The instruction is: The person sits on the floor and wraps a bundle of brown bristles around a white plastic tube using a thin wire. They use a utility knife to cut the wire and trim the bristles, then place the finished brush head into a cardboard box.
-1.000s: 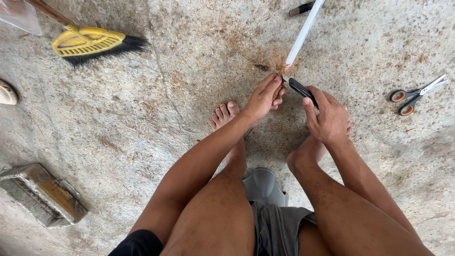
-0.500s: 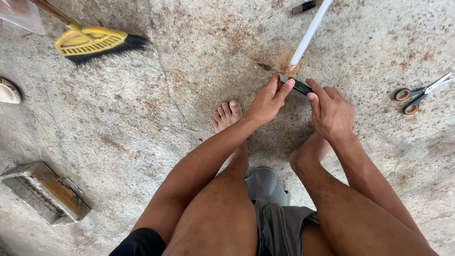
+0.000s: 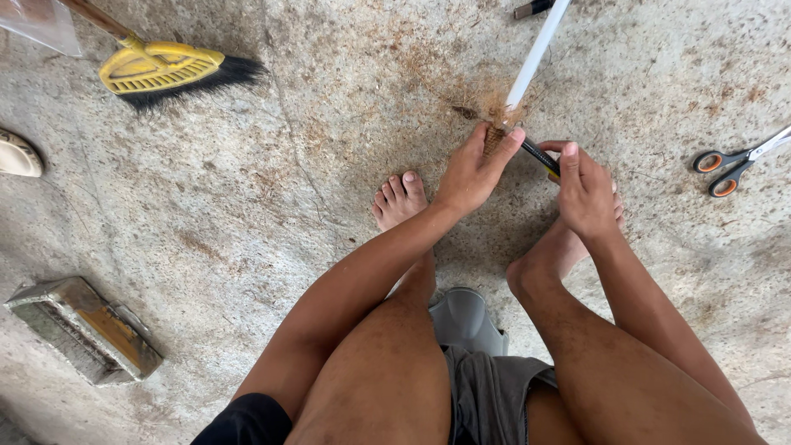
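Person seated low on a grey stool (image 3: 465,317), knees apart, bare feet on a rough concrete floor (image 3: 272,206).

Left hand (image 3: 471,171) reaches far and centre, fingers curled around a small brown fibrous bundle (image 3: 493,138) pressed against the floor. The grip is closed on it; the index finger runs along its right side. Loose brown fibre is scattered on the concrete around that spot.

Right hand (image 3: 583,188) sits just right of the left, fist closed around the handle of a slim black tool (image 3: 540,155). The tool's tip angles up and left toward the bundle; whether tip and bundle touch, I cannot tell.

A white pipe (image 3: 537,54) lies slanted from the bundle's far end up to the top edge of the view. Its near end meets the fibre patch, just beyond the left fingertips.

Surroundings: scissors (image 3: 733,169) with orange-and-black handles, far right, well apart from the hands. Yellow broom head (image 3: 161,67) with black bristles, far left. Pale sandal (image 3: 16,155) at the left edge. A worn metal and wood block (image 3: 82,330) lies near left. A small dark object (image 3: 531,8) lies at the top edge beside the pipe; too little shows to tell its kind.
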